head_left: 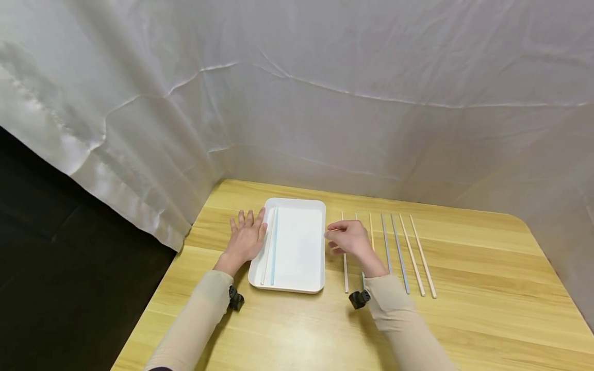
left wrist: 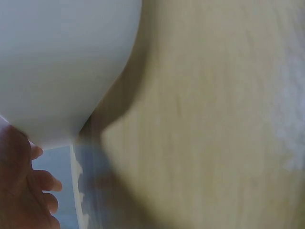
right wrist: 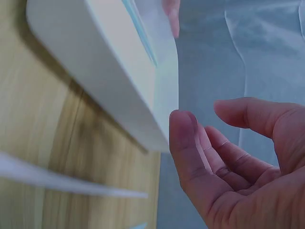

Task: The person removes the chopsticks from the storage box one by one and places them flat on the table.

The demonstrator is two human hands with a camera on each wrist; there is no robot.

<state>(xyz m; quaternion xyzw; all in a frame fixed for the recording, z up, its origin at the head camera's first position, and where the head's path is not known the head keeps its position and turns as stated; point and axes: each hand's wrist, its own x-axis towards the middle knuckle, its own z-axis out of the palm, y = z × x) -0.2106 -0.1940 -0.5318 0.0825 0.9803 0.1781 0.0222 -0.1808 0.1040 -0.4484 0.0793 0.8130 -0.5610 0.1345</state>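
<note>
A white rectangular tray (head_left: 299, 288) stands on the table, with a white chopstick (head_left: 266, 260) and a light blue chopstick (head_left: 274, 247) lying lengthwise along its left side. My left hand (head_left: 246, 239) rests on the tray's left rim, fingers spread. Just off the right rim hovers my right hand (head_left: 348, 237), fingers loosely bent and thumb apart; the right wrist view shows nothing between them. Under and beside this hand lie a pale chopstick (head_left: 345, 273), a mostly hidden light blue chopstick (head_left: 363, 281) and a yellow chopstick (head_left: 372, 229).
Farther right on the wooden table (head_left: 487, 273), two blue chopsticks (head_left: 400, 252) and two pale ones (head_left: 423, 257) lie side by side, pointing away. A white curtain (head_left: 325, 129) hangs behind the back edge. Dark floor (head_left: 69, 268) shows beyond the left edge.
</note>
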